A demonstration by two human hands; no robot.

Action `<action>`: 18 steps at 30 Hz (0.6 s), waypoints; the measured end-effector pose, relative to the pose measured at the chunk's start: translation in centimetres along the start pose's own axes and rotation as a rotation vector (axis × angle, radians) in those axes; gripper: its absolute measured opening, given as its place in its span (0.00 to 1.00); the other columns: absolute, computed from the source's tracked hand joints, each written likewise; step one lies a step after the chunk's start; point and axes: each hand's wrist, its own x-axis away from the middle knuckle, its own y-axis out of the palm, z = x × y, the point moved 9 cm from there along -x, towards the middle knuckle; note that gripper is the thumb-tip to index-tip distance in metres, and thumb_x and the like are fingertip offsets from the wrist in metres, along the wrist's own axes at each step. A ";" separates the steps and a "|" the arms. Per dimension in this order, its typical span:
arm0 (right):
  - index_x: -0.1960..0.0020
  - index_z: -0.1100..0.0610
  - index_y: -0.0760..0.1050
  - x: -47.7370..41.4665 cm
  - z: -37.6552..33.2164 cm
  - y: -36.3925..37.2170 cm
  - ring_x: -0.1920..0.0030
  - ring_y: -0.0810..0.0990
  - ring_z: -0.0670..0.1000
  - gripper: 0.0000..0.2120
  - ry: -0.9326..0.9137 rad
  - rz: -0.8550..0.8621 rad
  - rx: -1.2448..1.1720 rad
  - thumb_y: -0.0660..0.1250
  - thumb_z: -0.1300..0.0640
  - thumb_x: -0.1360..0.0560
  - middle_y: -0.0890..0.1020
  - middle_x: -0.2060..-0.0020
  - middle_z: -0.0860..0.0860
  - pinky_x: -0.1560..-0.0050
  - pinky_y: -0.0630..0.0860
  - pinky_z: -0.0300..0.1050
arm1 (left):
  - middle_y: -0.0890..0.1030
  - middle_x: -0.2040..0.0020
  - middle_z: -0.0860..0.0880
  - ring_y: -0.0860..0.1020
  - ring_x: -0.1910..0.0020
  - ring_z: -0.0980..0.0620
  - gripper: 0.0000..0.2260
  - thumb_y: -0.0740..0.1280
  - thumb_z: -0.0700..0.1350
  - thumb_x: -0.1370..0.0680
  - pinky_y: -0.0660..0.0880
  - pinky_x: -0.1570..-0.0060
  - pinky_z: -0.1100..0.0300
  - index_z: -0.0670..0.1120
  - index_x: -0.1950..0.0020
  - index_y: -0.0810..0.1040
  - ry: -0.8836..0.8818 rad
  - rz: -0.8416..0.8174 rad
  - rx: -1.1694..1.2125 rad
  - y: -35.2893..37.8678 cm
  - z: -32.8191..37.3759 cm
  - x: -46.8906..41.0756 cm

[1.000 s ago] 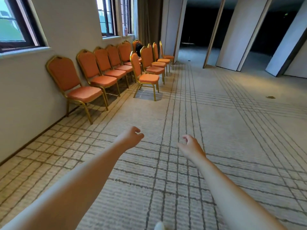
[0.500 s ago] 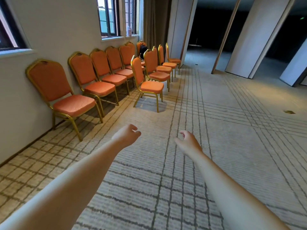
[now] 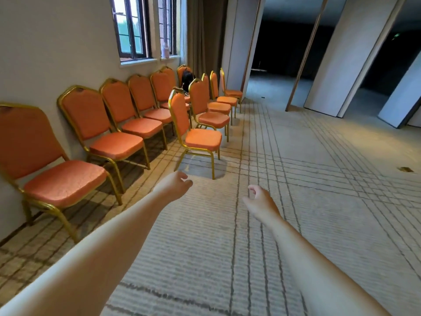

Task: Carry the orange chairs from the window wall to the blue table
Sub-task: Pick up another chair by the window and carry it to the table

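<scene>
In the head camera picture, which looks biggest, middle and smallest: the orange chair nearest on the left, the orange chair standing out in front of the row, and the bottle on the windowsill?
1. Nearest orange chair
2. Orange chair out in front
3. Pale bottle on the windowsill

The chairs probably match; nearness enlarges the first.

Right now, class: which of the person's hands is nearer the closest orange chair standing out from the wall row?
Left. The left hand hovers just before that chair, near its front legs; the right hand is farther right over carpet.
</scene>
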 end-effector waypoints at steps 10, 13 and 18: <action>0.25 0.51 0.64 -23.4 -1.3 2.9 0.29 0.70 0.53 0.29 0.086 -0.035 0.011 0.64 0.46 0.23 0.67 0.26 0.53 0.37 0.71 0.48 | 0.76 0.36 0.49 0.76 0.41 0.49 0.20 0.64 0.56 0.23 0.74 0.41 0.53 0.49 0.33 0.73 -0.020 -0.115 -0.022 2.9 3.5 -24.7; 0.25 0.51 0.64 -33.9 -1.5 3.0 0.29 0.69 0.53 0.28 0.075 -0.042 0.002 0.63 0.47 0.23 0.67 0.27 0.52 0.36 0.70 0.49 | 0.78 0.40 0.50 0.77 0.46 0.51 0.18 0.63 0.55 0.23 0.75 0.47 0.55 0.48 0.36 0.75 -0.004 -0.094 -0.029 3.8 5.9 -34.8; 0.27 0.51 0.66 -51.0 -3.5 1.1 0.32 0.72 0.53 0.27 0.044 -0.068 -0.003 0.65 0.46 0.25 0.71 0.30 0.53 0.39 0.71 0.47 | 0.79 0.43 0.50 0.78 0.50 0.51 0.17 0.63 0.55 0.24 0.76 0.48 0.54 0.49 0.40 0.77 -0.055 -0.070 -0.002 4.2 10.6 -49.5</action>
